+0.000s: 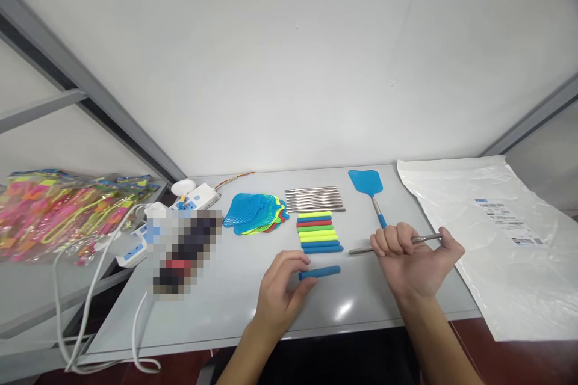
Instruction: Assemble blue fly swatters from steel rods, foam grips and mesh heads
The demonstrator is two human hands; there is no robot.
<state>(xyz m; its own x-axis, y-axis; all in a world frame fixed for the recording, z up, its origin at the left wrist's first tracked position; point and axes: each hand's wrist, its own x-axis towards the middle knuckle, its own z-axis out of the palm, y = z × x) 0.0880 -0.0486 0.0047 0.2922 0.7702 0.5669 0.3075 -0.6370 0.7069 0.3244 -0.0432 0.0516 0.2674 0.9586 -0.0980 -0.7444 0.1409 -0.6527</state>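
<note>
Fingers [285, 258] of the left hand [276, 293]: curved, tips parted, index above and thumb below the left end of a blue tube [320, 272]; whether skin presses on it cannot be told. Tube lies just right of these fingertips, long axis nearly left-right, right end slightly farther from the person; the left hand is clearly the nearer one. Unclear whether it rests on the table [235, 267] or sits a little above. Beyond it, a row of coloured tubes [316, 228], roughly parallel; beyond those, a set of metal rods [315, 199]. Farther right, a blue swatter [365, 182], handle toward the person. Nearer, a single rod [361, 250]: its bare left end points back toward the tube's right end, apart from it and offset to the far side. Axes close to parallel, not in line. Right hand [415, 267], palm facing the camera, grips that rod, fingers curled over it, thumb extended at its right end.
</note>
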